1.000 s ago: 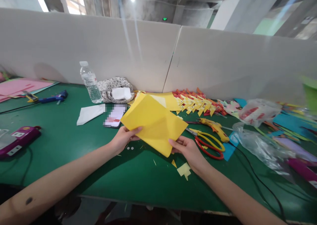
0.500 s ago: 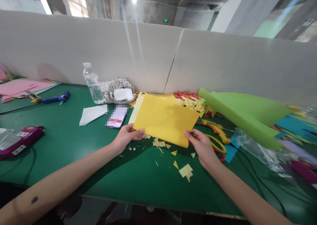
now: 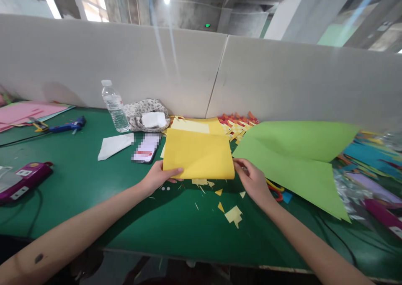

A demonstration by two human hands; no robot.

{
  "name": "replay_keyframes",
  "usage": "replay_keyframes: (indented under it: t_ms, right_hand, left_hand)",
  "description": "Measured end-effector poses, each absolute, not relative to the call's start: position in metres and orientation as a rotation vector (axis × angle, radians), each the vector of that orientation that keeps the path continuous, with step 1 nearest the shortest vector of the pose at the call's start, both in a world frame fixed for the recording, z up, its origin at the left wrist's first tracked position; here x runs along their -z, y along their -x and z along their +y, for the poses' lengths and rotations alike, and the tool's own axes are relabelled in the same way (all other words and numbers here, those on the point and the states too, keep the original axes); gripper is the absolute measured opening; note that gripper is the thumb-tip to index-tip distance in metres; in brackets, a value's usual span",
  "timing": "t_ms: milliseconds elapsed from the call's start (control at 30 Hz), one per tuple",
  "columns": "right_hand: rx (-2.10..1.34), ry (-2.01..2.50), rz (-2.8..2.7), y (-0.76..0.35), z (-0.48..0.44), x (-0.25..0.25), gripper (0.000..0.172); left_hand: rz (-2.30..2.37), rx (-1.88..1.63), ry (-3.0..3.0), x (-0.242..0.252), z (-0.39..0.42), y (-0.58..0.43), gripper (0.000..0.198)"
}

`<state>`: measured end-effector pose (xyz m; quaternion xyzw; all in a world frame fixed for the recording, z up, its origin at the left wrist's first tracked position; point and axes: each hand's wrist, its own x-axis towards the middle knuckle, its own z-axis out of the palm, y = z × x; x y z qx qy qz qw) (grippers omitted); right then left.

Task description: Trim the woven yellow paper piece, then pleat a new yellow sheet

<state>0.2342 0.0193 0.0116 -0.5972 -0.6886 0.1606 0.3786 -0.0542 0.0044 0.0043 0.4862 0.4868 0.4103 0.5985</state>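
Observation:
A yellow sheet of paper (image 3: 197, 153) lies nearly flat just above the green table (image 3: 94, 201). My left hand (image 3: 158, 177) pinches its lower left corner, thumb on top. My right hand (image 3: 253, 181) grips its lower right corner with curled fingers. A large folded light-green sheet (image 3: 295, 159) lies to the right, its point touching my right hand. Small yellow paper scraps (image 3: 234, 214) lie on the table below the sheet. More yellow paper (image 3: 194, 125) lies behind it.
A water bottle (image 3: 113, 107), a patterned cloth pouch (image 3: 147, 114), a phone (image 3: 145, 149) and a white folded paper (image 3: 113, 145) lie at the back left. A blue glue gun (image 3: 64, 126) and a purple device (image 3: 21, 180) are far left. Orange-yellow cutouts (image 3: 240, 124) lie by the divider wall.
The yellow sheet has been lowered from a tilted, raised position to nearly flat. The green sheet has come in from the right and now covers the scissors and glue gun.

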Motion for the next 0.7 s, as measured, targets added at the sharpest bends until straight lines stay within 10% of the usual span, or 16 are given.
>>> replay_keyframes:
  t_ms: [400,700]
  right_hand:
    - [0.411,2.103,-1.956,-0.249,0.074,-0.033,0.055]
    - [0.145,2.527,-1.835,-0.237,0.155,-0.05,0.078]
  left_hand:
    - [1.145,-1.094,-1.062,-0.005,0.005,0.055,0.043]
    - [1.134,-1.041,-1.09,-0.004,0.003,0.052,0.042]
